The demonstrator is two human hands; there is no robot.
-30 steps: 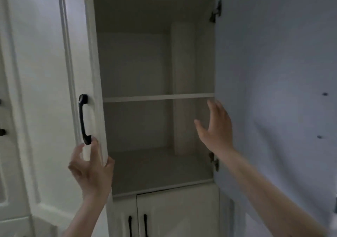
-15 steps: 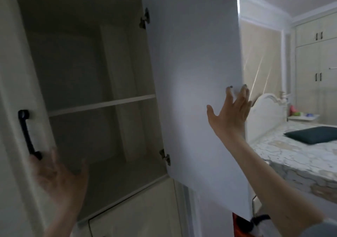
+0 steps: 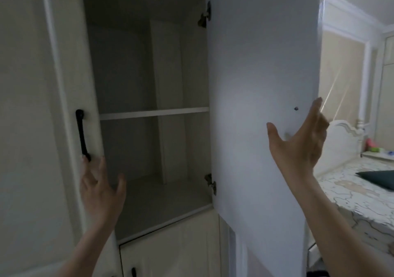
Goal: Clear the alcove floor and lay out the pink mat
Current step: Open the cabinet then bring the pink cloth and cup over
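Left door: white panelled door at 9 o'clock, nearly closed; its black handle stands upright near the inner edge.
Left hand: raised at 7 o'clock, palm toward the cupboard opening, fingers straight and slightly spread, holding nothing. One fingertip lies just beside the lower end of the black handle; contact cannot be told.
Cupboard interior: dim, at 12 o'clock, with one horizontal shelf across the middle and a vertical box column at the back. Nothing is seen on the shelf or on the cupboard floor.
Lower doors: pale doors under the opening at 6 o'clock; the top of a black handle shows at the bottom edge.
Right door: swung open, inner face toward the camera, two dark hinges along its left side, a small dark dot near its free edge.
Right hand: at 3 o'clock, thumb spread wide on the inner face, the other fingers reaching round the free edge of the right door; how tightly they close behind it cannot be told.
Bed: at 4 o'clock, marbled cover, white headboard, a dark pillow on it.
Pink mat: not in view; the alcove floor is likewise out of frame.
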